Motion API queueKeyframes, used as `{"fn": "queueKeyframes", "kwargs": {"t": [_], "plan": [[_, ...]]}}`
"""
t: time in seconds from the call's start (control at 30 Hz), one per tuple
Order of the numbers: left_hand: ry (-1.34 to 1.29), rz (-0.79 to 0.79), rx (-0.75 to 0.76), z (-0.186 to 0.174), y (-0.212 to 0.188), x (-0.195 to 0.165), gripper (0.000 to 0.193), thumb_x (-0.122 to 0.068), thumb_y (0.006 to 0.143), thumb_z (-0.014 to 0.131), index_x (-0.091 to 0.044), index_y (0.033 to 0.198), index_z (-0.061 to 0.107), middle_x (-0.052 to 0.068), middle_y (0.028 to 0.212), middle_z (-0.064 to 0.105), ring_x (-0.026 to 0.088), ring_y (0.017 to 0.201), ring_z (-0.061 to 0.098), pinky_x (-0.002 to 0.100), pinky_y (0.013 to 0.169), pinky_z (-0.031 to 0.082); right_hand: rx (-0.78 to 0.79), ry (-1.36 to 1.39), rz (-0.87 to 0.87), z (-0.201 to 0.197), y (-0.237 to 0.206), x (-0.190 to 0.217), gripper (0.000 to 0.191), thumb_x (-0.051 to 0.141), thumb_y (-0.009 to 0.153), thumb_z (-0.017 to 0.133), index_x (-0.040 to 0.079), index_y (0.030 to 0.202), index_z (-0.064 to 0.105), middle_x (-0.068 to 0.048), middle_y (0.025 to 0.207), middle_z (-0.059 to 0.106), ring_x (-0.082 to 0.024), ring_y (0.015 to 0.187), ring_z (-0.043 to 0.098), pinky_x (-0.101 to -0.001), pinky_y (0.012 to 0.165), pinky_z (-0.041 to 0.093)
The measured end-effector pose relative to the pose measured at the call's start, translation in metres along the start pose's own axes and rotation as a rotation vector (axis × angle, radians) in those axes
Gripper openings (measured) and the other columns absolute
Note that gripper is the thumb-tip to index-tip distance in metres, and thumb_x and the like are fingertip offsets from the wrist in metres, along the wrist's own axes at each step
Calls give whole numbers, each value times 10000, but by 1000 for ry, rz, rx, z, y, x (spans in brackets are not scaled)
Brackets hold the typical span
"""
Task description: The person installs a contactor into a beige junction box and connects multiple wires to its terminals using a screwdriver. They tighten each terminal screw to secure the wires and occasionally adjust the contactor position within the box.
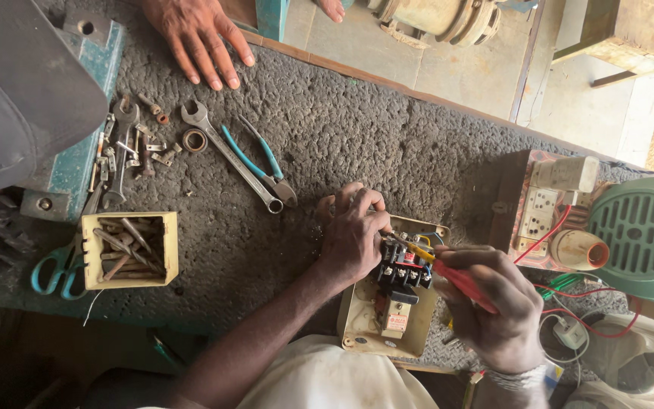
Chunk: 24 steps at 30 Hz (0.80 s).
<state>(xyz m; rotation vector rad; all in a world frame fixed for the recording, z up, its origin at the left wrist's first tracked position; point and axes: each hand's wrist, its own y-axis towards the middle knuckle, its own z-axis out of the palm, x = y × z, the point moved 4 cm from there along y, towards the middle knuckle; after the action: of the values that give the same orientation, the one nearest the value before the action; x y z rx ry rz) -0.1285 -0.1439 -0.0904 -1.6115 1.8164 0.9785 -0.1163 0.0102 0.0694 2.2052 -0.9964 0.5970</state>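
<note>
The left hand (353, 235) presses down on the black contactor block (403, 265) inside a cream, shallow metal enclosure (359, 322) near the front edge of the rough grey worktop (387, 144), steadying it. The right hand (493, 307), its grip closed around a red-handled screwdriver (452, 276), angles the tip into the terminals. A steel spanner (228, 155) and teal-handled pliers (255, 159) lie well apart; another person's hand (198, 34) rests at the far edge.

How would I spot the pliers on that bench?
Start at the grey bench and find the long spanner lying at a slant near its middle. The pliers lie right beside it; they alone have blue-green handles.
</note>
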Motion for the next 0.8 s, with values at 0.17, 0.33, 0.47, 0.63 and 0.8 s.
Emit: {"fn": "queueKeyframes", "kwargs": {"t": [0.17, 0.33, 0.47, 0.63, 0.8], "plan": [[1, 2, -3, 1, 1, 1, 189, 11, 676, 746, -138, 786, 703, 19, 1162, 556, 311, 1338, 439, 611, 1014, 262, 19, 105, 6, -6, 2, -3, 369, -46, 889, 703, 70, 1109, 430, -197, 1064, 716, -388, 939, 773, -415, 799, 655], [-13, 6, -8, 1, 0, 1, 183, 17, 687, 736, -136, 781, 701, 14, 1155, 560, 302, 1338, 442, 599, 1015, 264, -378, 79, -14, 11, -15, -15, 473, 82, 916, 722, -14, 1147, 320, -138, 1064, 712, -308, 873, 766, -345, 731, 661], [-2, 3, -4, 2, 1, -1, 178, 23, 691, 734, -135, 769, 704, 13, 1149, 563, 302, 1329, 441, 602, 1001, 256, -234, 54, -99, 6, -19, -20, 496, 19, 923, 724, 82, 1235, 344, -147, 1099, 697, -307, 894, 761, -332, 740, 650], [-8, 12, -10, -1, 1, -1, 186, 29, 695, 728, -132, 786, 707, 12, 1151, 563, 298, 1333, 443, 593, 1008, 266, 97, 325, 241, -4, -26, -28, 540, -276, 800, 499, 108, 1180, 475, -438, 1208, 573, -581, 959, 626, -553, 755, 552], [-17, 2, -15, -1, 1, -1, 186, 29, 685, 733, -129, 780, 709, 18, 1146, 566, 298, 1328, 443, 606, 1015, 260, -188, 16, -36, 12, -28, -11, 638, -55, 911, 733, 194, 1379, 377, -199, 1153, 717, -343, 953, 775, -400, 806, 671]]}}
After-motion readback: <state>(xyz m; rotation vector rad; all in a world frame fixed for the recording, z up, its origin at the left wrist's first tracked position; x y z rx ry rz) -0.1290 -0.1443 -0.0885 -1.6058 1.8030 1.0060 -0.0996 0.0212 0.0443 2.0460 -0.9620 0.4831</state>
